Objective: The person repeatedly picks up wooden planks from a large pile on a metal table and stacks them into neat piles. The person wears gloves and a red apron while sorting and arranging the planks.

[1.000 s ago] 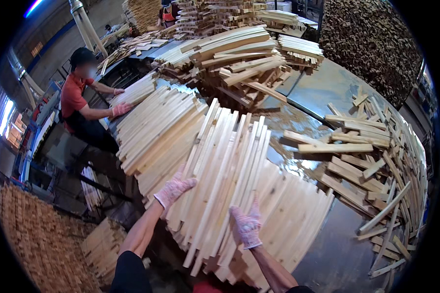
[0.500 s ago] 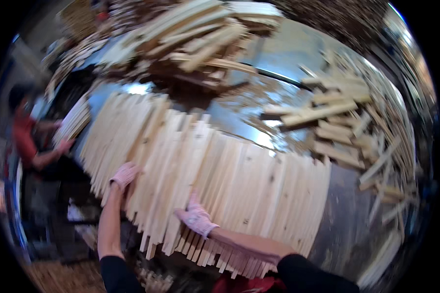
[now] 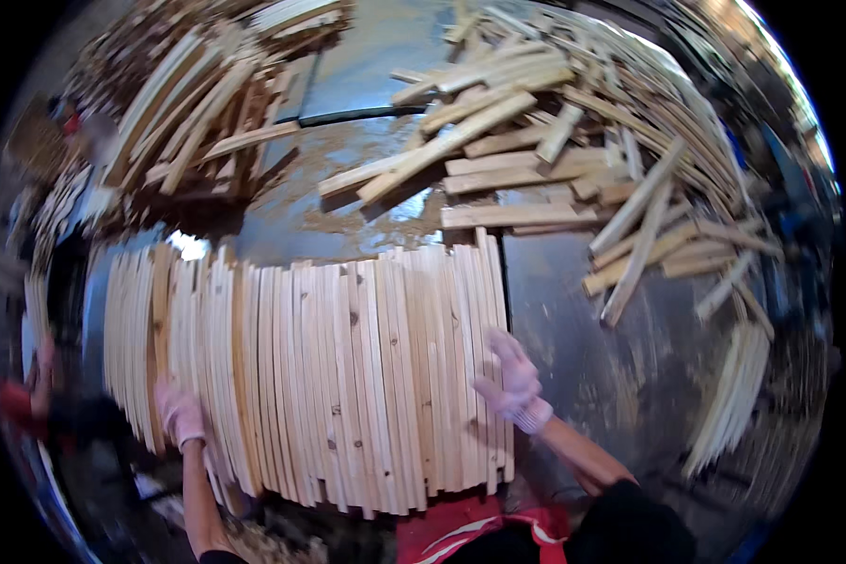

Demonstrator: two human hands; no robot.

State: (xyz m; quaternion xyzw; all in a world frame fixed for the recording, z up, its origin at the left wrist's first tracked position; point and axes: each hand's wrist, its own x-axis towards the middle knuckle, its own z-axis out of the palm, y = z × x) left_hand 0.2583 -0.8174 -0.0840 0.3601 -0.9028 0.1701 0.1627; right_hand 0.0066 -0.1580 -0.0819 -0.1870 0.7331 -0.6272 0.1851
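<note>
A wide row of pale wooden strips (image 3: 334, 376) lies side by side across the metal table in front of me, their ends uneven and several marked with dark knots. My left hand (image 3: 180, 412), in a pale pink glove, rests open on strips near the row's left part. At the right end of the row is my right hand (image 3: 512, 378), gloved alike, with fingers apart at the outermost strips. It grips nothing; whether its fingertips touch the wood I cannot tell.
A loose heap of wooden pieces (image 3: 536, 141) covers the table's far right. Another stack of strips (image 3: 193, 103) stands at the far left, near scattered sawdust (image 3: 348, 211). A bundle of strips (image 3: 731, 399) lies at the right edge. A co-worker's red sleeve (image 3: 17, 404) shows far left.
My right hand has moved from the middle of the row to its right end. My left hand is still on the strips at the left. The view has turned right, and the row looks straighter.
</note>
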